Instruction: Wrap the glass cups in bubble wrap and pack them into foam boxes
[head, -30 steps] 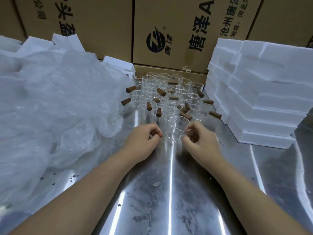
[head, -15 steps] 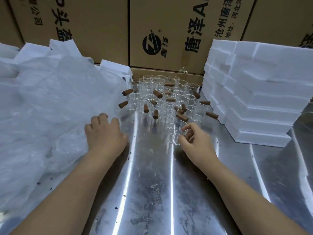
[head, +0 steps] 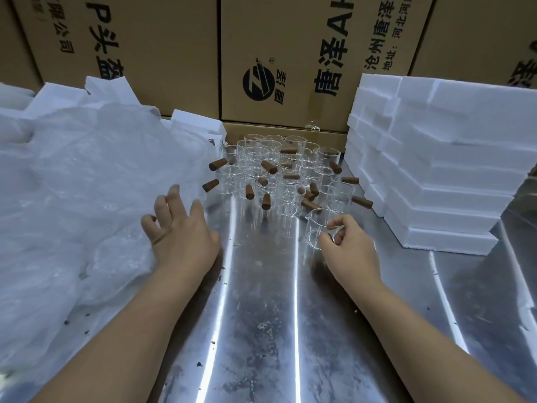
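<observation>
1. While the crumpled heap of clear bubble wrap [head: 72, 199] lay piled at the left of the shiny steel table [head: 261, 330], no single sheet stood apart from it. A tug could probably have dragged the whole loose mass rightward into the glassware.
2. At the far middle, the cluster of clear glass cups with brown stub handles [head: 276, 175] stood packed side by side. A sweep of film or a passing wrist could likely have toppled several together.
3. One clear glass cup [head: 315, 228], just near of that cluster, was held by a small pinch only. Smooth glass above hard metal would probably chip if it slipped.
4. The stack of white foam boxes [head: 436, 175] stood at the right, apart from the held cup. None showed an open cavity, so packing looked some way off.
5. The left hand [head: 180, 234] was spread, fingers apart and slightly bent, over the near right edge of the heap. Whether it touched the film could not be told.
6. The right hand [head: 348, 245] had curled fingers, thumb and forefinger pinching the cup's right side near the rim.
</observation>
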